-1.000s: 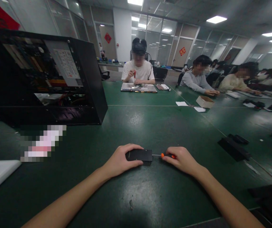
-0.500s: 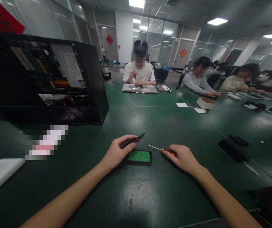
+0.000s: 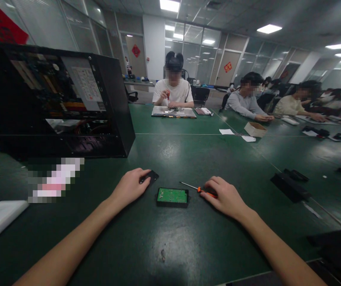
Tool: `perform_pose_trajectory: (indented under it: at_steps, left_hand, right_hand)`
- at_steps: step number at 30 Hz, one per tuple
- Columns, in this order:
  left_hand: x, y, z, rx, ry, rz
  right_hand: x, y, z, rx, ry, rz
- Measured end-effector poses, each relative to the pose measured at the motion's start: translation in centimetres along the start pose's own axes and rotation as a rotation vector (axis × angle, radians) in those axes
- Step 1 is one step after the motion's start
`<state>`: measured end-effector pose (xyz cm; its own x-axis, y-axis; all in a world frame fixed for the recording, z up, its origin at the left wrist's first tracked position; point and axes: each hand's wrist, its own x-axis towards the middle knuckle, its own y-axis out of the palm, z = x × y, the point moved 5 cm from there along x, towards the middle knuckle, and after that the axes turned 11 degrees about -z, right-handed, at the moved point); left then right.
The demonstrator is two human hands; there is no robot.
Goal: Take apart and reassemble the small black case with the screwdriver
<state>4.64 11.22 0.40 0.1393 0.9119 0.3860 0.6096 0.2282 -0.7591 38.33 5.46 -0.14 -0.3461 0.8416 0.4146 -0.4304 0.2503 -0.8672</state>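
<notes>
My left hand (image 3: 131, 185) has its thumb and fingers closed on a flat black cover (image 3: 152, 177), which lies low at the table, left of a small black case. That case (image 3: 173, 204) sits open side up in front of me, with a green circuit board (image 3: 173, 195) inside it. On the right, my right hand (image 3: 224, 195) grips a screwdriver (image 3: 199, 190) by its orange and black handle. The thin metal shaft points left, its tip just above the case's upper right corner and apart from it.
A black computer tower (image 3: 99, 103) with its side open stands at the left. Near it lies a white object (image 3: 2, 216). Black parts (image 3: 289, 184) rest at the right, and a cardboard box (image 3: 255, 129) farther back. A person (image 3: 173, 89) works across the green table.
My left hand has moved left and down with the black cover, away from the case, and the cover now lies flatter. The circuit board shows fully. My right hand has shifted slightly left with the screwdriver.
</notes>
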Motion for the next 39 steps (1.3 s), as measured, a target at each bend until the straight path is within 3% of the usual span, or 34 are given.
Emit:
perform_pose_trajectory:
  at_steps: [2,7,13,18,21,23,25,29,31,35,39]
  left_hand:
    - [0.2,-0.4,0.3,0.034,0.036,0.004]
    - [0.7,-1.0,1.8,0.001,-0.025,-0.067]
    - [0.5,-0.4,3.4,-0.135,-0.080,-0.128]
    - [-0.1,-1.4,5.2,-0.259,-0.250,-0.261]
    - [-0.2,-1.6,5.5,-0.338,-0.275,-0.277]
    - [-0.1,-1.4,5.4,-0.390,-0.277,-0.268]
    - [-0.1,-1.2,5.2,-0.426,-0.283,-0.256]
    - [-0.2,-1.1,4.9,-0.416,-0.274,-0.243]
    - [-0.2,-1.1,4.8,-0.397,-0.265,-0.243]
    - [-0.3,-1.2,4.6,-0.398,-0.268,-0.242]
    - [-0.2,-1.3,4.6,-0.397,-0.266,-0.242]
  right_hand:
    - [0.0,-0.2,0.1,0.014,-0.008,-0.017]
    - [0.0,-0.3,1.4,0.088,-0.077,-0.024]
    - [2.2,1.2,6.9,0.230,-0.245,0.030]
    - [4.2,3.2,10.3,0.225,-0.211,0.092]
    - [4.9,2.7,9.6,0.212,-0.140,0.063]
    - [5.7,1.0,7.2,0.175,-0.052,0.004]
    - [6.7,-1.4,3.0,0.102,0.080,-0.079]
    - [8.0,-6.6,-8.5,-0.133,0.447,-0.258]
    - [7.5,-7.9,-13.9,-0.230,0.622,-0.278]
    - [5.3,-7.4,-21.1,-0.327,0.843,-0.222]
    - [3.4,-5.7,-23.7,-0.360,0.910,-0.212]
